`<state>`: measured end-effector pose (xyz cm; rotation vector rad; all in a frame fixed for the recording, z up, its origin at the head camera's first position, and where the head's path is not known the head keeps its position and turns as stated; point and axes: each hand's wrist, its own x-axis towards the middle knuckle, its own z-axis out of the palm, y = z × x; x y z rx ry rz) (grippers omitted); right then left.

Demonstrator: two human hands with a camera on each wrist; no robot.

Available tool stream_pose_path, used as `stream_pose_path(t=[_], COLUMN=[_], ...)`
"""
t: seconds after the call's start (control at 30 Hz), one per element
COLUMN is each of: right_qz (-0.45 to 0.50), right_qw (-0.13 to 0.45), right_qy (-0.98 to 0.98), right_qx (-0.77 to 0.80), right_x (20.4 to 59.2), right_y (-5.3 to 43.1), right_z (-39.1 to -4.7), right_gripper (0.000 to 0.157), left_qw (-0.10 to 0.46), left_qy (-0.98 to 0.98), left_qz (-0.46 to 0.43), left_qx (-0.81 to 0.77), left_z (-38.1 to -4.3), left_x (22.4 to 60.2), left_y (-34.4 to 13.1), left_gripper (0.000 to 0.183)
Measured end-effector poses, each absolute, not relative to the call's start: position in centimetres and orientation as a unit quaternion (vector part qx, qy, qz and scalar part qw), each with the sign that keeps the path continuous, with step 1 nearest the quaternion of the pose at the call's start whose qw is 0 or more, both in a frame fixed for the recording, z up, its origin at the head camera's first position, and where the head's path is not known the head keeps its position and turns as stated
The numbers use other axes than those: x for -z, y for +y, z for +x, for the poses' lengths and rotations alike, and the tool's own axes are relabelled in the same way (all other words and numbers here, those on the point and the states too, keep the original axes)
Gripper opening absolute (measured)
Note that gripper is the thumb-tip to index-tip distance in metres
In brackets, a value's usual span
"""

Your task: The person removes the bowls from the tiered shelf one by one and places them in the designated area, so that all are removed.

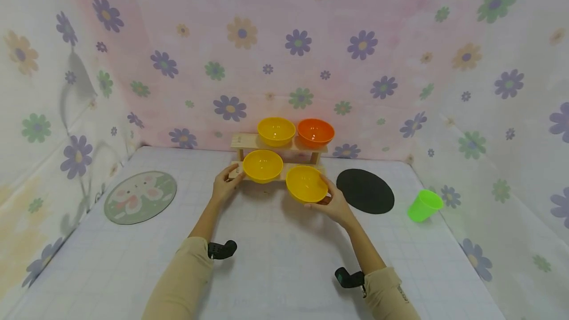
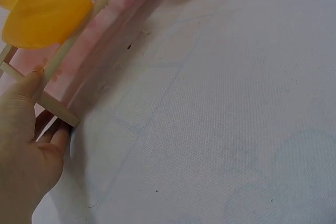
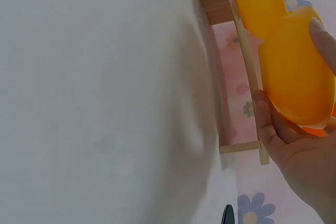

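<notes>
A two-tier wooden rack (image 1: 244,140) stands at the back of the table. On its upper shelf sit a yellow bowl (image 1: 276,131) and an orange bowl (image 1: 315,133). Another yellow bowl (image 1: 263,166) rests on the lower shelf at the left. My left hand (image 1: 225,185) grips the left end of that shelf, thumb on top and fingers around the end support (image 2: 62,111). At the shelf's right side, my right hand (image 1: 336,206) holds a yellow bowl (image 1: 306,184), tilted, with the thumb at its rim. From the right wrist, this bowl (image 3: 296,72) overlaps the shelf's front edge.
A black round mat (image 1: 365,191) lies right of the rack, and a bright green cup (image 1: 424,205) stands beyond it near the table's right edge. Far left lies a round mat with a cartoon animal (image 1: 140,197). Flowered cloth (image 1: 266,73) walls in the back and sides.
</notes>
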<state>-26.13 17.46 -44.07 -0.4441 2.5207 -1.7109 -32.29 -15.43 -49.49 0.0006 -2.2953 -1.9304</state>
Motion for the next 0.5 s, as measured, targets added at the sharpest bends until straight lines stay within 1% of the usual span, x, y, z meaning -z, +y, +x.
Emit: stream_pose_path(t=[0.17, 0.27, 0.5], right_qz=[-0.141, -0.161, -0.201], right_qw=[0.050, 0.053, 0.062], right_qy=[0.809, 0.798, 0.784], right_qx=[0.568, 0.579, 0.583], right_x=[45.9, 46.4, 47.5], right_y=[17.4, 16.9, 15.4], right_z=[-25.2, -24.5, -23.3], right_gripper=[0.091, 0.090, 0.093], left_qw=[0.070, 0.071, 0.073], left_qy=[-0.763, -0.764, -0.761], left_qz=[0.004, 0.009, 0.015], left_qx=[0.643, 0.641, 0.644], left_z=[-32.3, -32.1, -32.1], left_x=[49.6, 49.4, 49.3], left_y=[-15.4, -15.3, -15.2], left_gripper=[0.053, 0.053, 0.053])
